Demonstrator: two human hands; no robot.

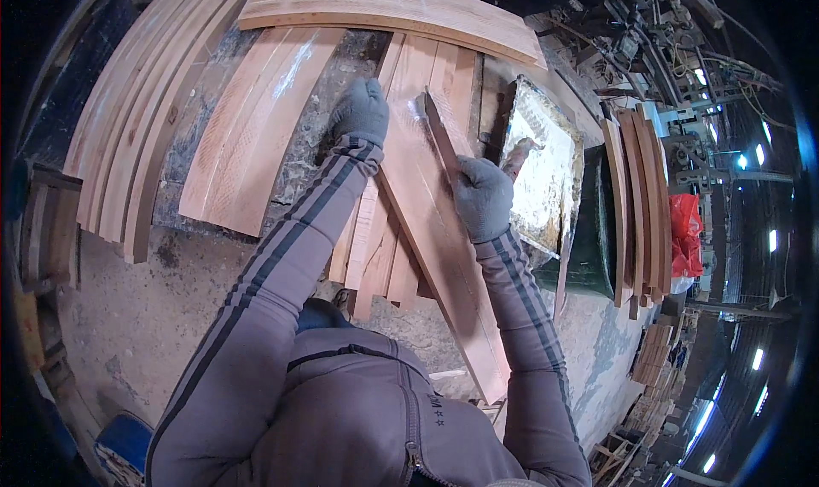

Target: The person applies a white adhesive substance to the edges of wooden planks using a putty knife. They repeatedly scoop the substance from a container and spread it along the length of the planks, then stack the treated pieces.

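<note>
My right hand (484, 199), in a grey knit glove, is closed around a long, thin, flat tool (440, 125), probably a spreader. The tool's far end meets a pale wooden board (435, 231), beside a wet whitish smear. This board slants toward my body across several narrower boards (374, 257). At the board's left edge is my gloved left hand (361, 111), its fingers curled; whether they grip that edge is hidden. Right of my right hand lies a shallow tray (569, 135) coated with white glue-like paste. A brown stick-like handle (517, 159) reaches over it, its near end behind my hand.
Long curved boards (144, 135) are stacked at the left, near a wide board (256, 141) with a white streak. Another board stack (390, 4) crosses the far side. At the right stand upright boards (633, 205) and a red plastic bag (686, 234).
</note>
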